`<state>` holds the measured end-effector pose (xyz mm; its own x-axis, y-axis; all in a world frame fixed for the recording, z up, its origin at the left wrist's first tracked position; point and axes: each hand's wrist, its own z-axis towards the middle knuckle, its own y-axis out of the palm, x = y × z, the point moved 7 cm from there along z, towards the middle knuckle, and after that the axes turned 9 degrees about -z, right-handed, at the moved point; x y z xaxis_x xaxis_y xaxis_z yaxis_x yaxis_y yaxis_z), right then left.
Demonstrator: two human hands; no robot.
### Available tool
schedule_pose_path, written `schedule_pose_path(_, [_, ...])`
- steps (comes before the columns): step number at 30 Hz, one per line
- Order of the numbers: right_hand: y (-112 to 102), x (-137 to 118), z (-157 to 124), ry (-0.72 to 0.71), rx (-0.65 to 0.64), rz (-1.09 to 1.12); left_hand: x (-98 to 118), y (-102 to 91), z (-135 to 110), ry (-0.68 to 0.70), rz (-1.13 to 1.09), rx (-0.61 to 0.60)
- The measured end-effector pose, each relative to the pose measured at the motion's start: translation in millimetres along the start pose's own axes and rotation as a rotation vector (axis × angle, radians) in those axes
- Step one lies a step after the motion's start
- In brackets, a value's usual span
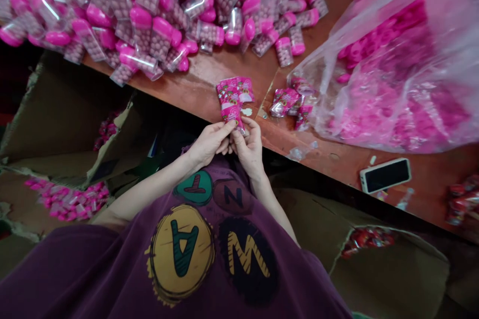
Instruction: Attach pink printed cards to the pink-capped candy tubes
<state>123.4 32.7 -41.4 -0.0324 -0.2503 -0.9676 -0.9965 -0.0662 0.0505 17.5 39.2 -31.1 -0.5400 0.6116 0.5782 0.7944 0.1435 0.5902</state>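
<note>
At the table's front edge, my left hand (208, 143) and my right hand (250, 148) meet with thumbs and fingertips close together. Both pinch the lower end of a pink printed wrapper (231, 108), which looks flat and shiny. Another pink printed piece (245, 88) lies against its upper right side; I cannot tell whether the two are joined. Just right of my hands lies a small cluster of similar pink wrappers (283, 101). The fingertips partly cover the wrapper's near end.
Clear bottles with pink caps and small pink balls (160, 35) pile along the back. A plastic bag of pink parts (396, 84) and a phone (386, 175) lie to the right. Below the edge stand cardboard boxes (56, 114), one holding pink pieces (71, 199), another red packets (368, 240).
</note>
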Motion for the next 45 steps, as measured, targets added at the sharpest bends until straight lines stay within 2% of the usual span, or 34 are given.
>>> schedule_pose_path(2, [-25.3,-9.0,8.0,-0.046,0.106,-0.102,5.3,-2.4,-0.9,0.022,0.032,0.024])
schedule_pose_path(6, [-98.2,-36.7,20.1,-0.217,0.504,-0.440,17.4,-14.3,0.0,0.086,0.091,0.123])
schedule_pose_path(8, [-118.9,-46.1,25.3,-0.185,0.568,-0.701,18.2,-14.2,1.5,0.084,0.120,0.125])
schedule_pose_path(11, [-130.4,-51.5,28.6,0.009,0.522,-1.049,11.9,-5.5,2.4,0.056,0.180,0.084])
schedule_pose_path(14, [-136.4,-57.8,21.6,0.194,0.523,-1.266,2.8,4.5,2.5,0.039,0.274,0.029])
schedule_pose_path(16, [-140.6,-67.4,16.8,0.230,0.599,-1.347,0.9,8.1,3.9,0.061,0.352,-0.001])
schedule_pose_path(17, [-141.0,-74.7,16.0,0.189,0.661,-1.356,2.5,8.7,5.3,0.093,0.393,-0.009])
schedule_pose_path(19, [-132.0,-89.9,20.4,-0.007,0.735,-1.308,13.0,7.7,8.7,0.224,0.476,0.002])
schedule_pose_path(20, [-120.8,-95.7,26.5,-0.133,0.705,-1.274,21.3,6.3,10.0,0.319,0.524,0.027])
schedule_pose_path(21, [-105.4,-99.0,34.7,-0.250,0.622,-1.247,30.2,4.8,10.8,0.417,0.574,0.057])
schedule_pose_path(23, [-67.1,-97.3,53.8,-0.399,0.368,-1.238,45.9,1.5,11.7,0.574,0.664,0.118])
schedule_pose_path(25, [-34.6,-86.5,71.7,-0.396,0.160,-1.291,56.1,-2.3,13.7,0.634,0.712,0.163])
schedule_pose_path(27, [-17.3,-74.6,86.5,-0.333,0.082,-1.334,62.1,-4.7,15.8,0.634,0.750,0.182])
schedule_pose_path(30, [-12.4,-61.0,100.6,-0.266,0.087,-1.321,63.0,-1.0,18.5,0.567,1.014,0.179])
schedule_pose_path(33, [-19.8,-52.6,106.6,-0.249,0.156,-1.290,57.6,6.0,20.1,0.479,1.371,0.154])
schedule_pose_path(35, [-25.7,-49.8,107.9,-0.245,0.198,-1.268,56.4,8.7,20.0,0.454,1.464,0.141])
schedule_pose_path(38, [-31.3,-57.1,104.9,-0.293,0.248,-1.168,62.3,7.9,21.3,0.453,1.339,0.160])
schedule_pose_path(42, [-27.1,-86.8,89.7,-0.473,0.294,-0.960,80.9,6.5,28.8,0.554,0.726,0.175])
schedule_pose_path(45, [-10.8,-99.4,82.4,-0.564,0.177,-0.834,82.1,8.3,43.7,0.457,0.291,0.125])
